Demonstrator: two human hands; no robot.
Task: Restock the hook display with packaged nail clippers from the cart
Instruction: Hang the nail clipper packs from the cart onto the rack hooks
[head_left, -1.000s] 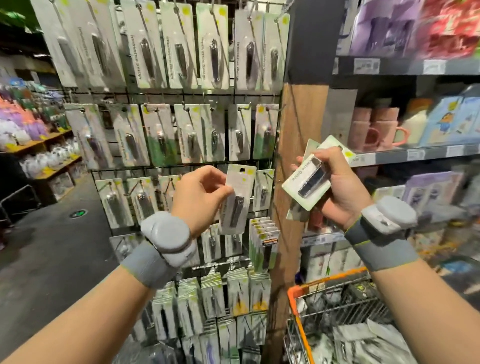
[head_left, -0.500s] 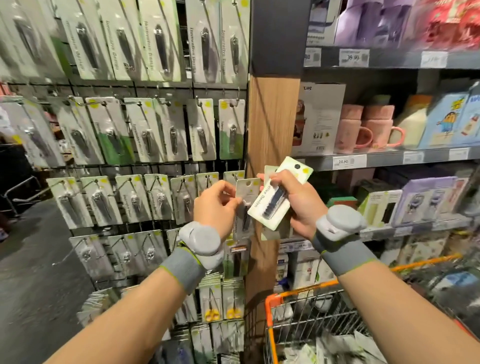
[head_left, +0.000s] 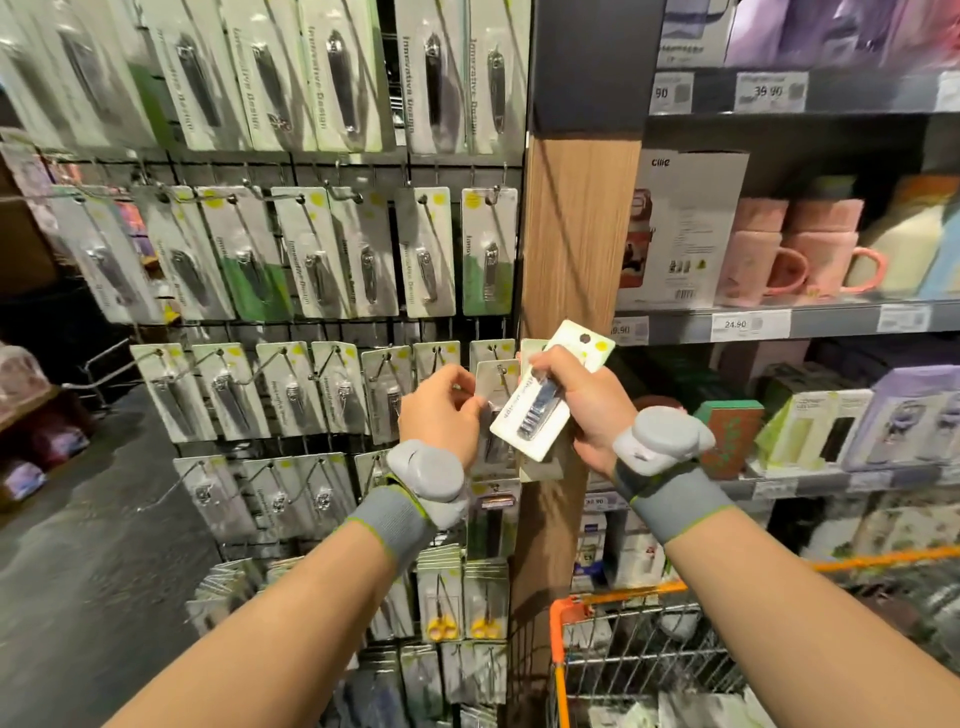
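Left hand (head_left: 441, 410): we see its fingers curled and pinching a hanging clipper pack (head_left: 493, 410) at the right end of the third row of the hook display (head_left: 311, 332); the pack is partly covered by the hand and by the pack in front.
Right hand (head_left: 576, 405): fingers and thumb clamped round a small stack of clipper packs (head_left: 540, 400), held tilted, top end up to the right (we cannot count the packs behind the front one).
Held stack, position: in front of the wooden post (head_left: 571, 234), just right of the hanging pack and overlapping its edge.
Hook display, contents: rows of carded nail clippers on wire hooks, larger cards in the top rows, smaller ones lower; yellow-handled scissors (head_left: 441, 629) hang near the bottom.
Cart (head_left: 613, 603): orange-framed wire basket at lower right, below the right forearm; we see pale packets (head_left: 717, 712) lying in it, too blurred to identify.
Shelves (head_left: 810, 322), contents: pink mugs (head_left: 789, 260), a white box (head_left: 680, 228) and assorted boxed goods, with price tags on the shelf edges.
Wrists: each carries a grey band and a pale grey device.
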